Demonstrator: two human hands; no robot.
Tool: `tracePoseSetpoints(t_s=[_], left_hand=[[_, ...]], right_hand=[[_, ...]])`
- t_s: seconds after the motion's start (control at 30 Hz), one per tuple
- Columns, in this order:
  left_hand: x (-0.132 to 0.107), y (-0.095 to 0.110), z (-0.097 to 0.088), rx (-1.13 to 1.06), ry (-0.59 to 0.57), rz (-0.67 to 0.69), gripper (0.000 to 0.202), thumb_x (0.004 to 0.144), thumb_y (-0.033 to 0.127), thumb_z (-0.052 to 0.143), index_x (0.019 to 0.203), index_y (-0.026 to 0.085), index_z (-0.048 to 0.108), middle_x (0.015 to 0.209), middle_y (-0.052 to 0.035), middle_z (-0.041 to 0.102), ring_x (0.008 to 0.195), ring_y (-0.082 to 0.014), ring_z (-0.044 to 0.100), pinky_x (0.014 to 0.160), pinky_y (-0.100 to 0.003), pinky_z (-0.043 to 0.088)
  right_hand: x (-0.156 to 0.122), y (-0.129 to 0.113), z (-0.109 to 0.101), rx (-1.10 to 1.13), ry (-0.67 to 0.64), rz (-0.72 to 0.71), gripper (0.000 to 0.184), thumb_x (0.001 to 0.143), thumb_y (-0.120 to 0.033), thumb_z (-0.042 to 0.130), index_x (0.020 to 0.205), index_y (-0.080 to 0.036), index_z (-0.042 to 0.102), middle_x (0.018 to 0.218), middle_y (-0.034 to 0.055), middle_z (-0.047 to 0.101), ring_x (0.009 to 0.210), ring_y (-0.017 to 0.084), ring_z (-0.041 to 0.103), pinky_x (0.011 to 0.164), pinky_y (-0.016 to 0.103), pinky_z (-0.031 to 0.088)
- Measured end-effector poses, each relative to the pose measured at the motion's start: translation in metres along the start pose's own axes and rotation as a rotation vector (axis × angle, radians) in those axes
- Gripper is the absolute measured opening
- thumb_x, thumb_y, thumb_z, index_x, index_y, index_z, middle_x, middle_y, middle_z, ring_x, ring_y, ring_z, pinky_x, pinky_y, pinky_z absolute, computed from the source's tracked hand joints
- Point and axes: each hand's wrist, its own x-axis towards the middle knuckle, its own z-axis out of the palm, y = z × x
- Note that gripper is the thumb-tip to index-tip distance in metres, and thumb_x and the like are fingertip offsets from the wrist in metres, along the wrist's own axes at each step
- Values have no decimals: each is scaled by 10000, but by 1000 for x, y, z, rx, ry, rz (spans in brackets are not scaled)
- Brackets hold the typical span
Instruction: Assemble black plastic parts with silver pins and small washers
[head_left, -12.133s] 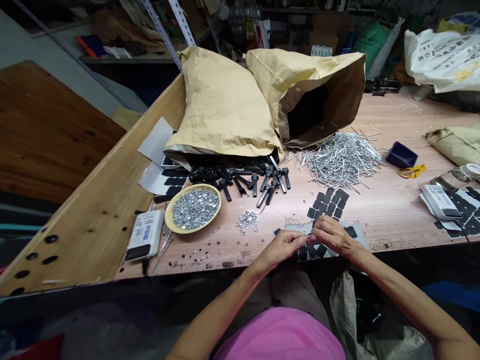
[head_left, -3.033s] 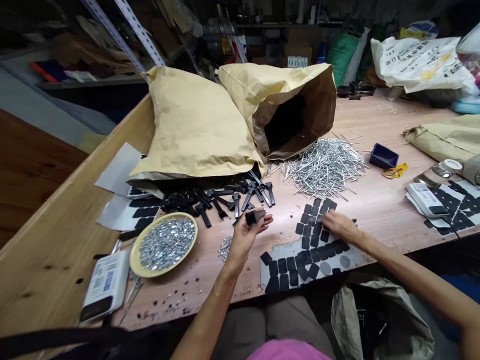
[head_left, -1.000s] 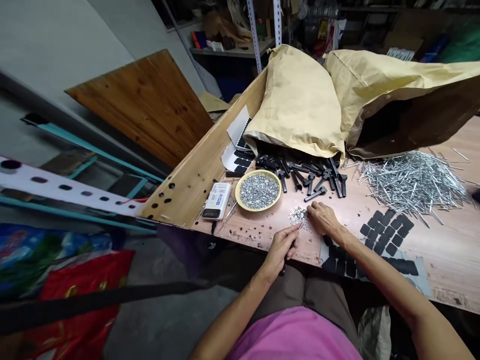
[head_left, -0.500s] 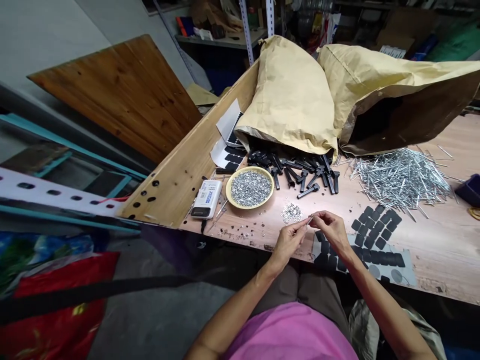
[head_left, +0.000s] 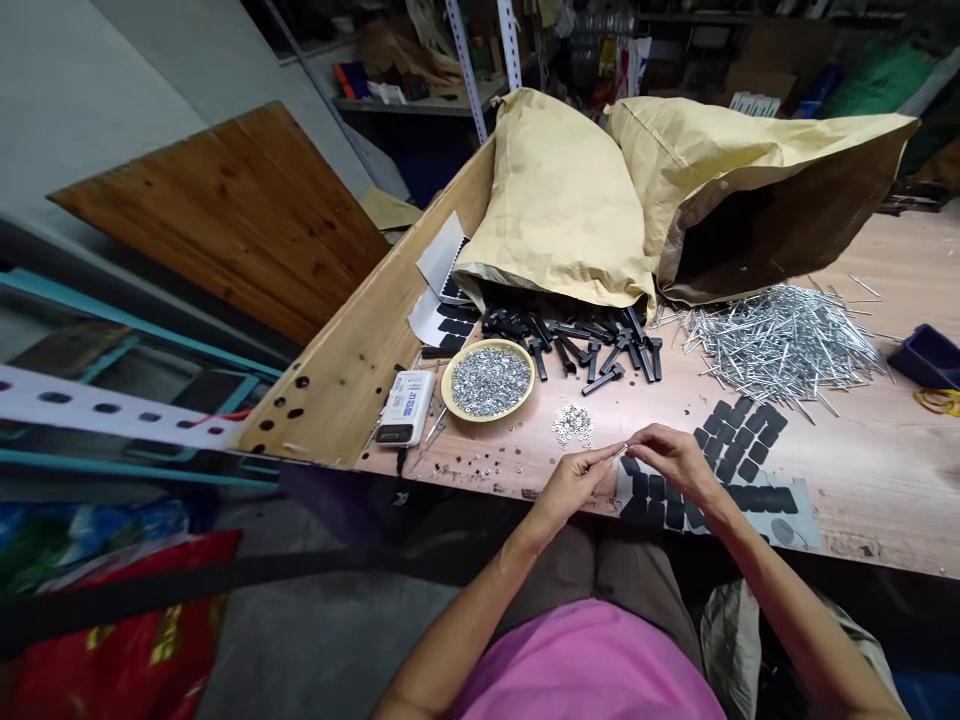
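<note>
My left hand [head_left: 568, 487] and my right hand [head_left: 673, 457] meet fingertip to fingertip over the table's front edge. Both are pinched closed around a small shiny metal part [head_left: 625, 451]; fingers cover most of it, so its exact kind is unclear. Just beyond my left fingers lies a little heap of small metal nuts [head_left: 573, 425]. A yellow bowl [head_left: 448, 397] full of similar tiny metal pieces stands further left. Below and right of my right hand, black rounded pads [head_left: 750, 497] rest on a grey backing sheet.
Black plastic pieces [head_left: 604, 380] spill from a tan sack [head_left: 562, 200]. A second sack [head_left: 720, 150] gapes open beside a pile of thin metal rods [head_left: 780, 340]. On the left are a white power bank [head_left: 406, 408] and a wooden side board [head_left: 330, 400]. A dark blue tray [head_left: 926, 357] sits far right.
The camera view has shifted, so the table's contents appear further left. My right fingers have opened out slightly from a tighter curl; both hands stay together at the small metal part.
</note>
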Motion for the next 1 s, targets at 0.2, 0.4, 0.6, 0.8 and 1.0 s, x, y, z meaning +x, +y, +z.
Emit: tracePoseSetpoints(t_s=[0.2,0.4,0.6,0.8,1.0], left_hand=[[-5,12,-1,39,-157,-34,517,718,405,642,1139,105,666,492,83,278,472,-51,224,455,-194,194],[-3,13,-3,17,-226,-102,635,687,463,670,1194,84,621,490,95,305,422,-29,208,419,-191,139],[0,12,-5,-38,-293,-139,741,648,513,707,1235,79,581,489,104,318,390,-12,179,401,-192,86],[0,8,2,93,-241,-51,550,764,508,602,1140,108,633,503,81,382,394,-36,288,394,-175,235],[-3,-2,14,840,104,514,245,898,251,461,967,181,686,908,-68,710,789,-167,655,704,-253,492]], right_hand=[[-9,1,-12,183,-137,100,359,704,-513,688,794,-165,692,710,30,670,628,148,646,591,262,523],[-14,-5,-19,39,-118,-43,338,760,-523,642,794,-199,733,733,45,688,657,154,655,593,251,520],[-14,-12,-25,-115,-147,-175,371,841,-531,543,867,-213,732,759,54,701,663,151,664,612,248,527],[-22,-13,-25,-347,-72,-358,354,935,-426,428,938,-212,709,824,69,698,749,153,667,669,249,537],[-26,-8,-16,-419,50,-389,296,945,-366,428,918,-208,677,793,58,684,719,147,658,653,245,536]])
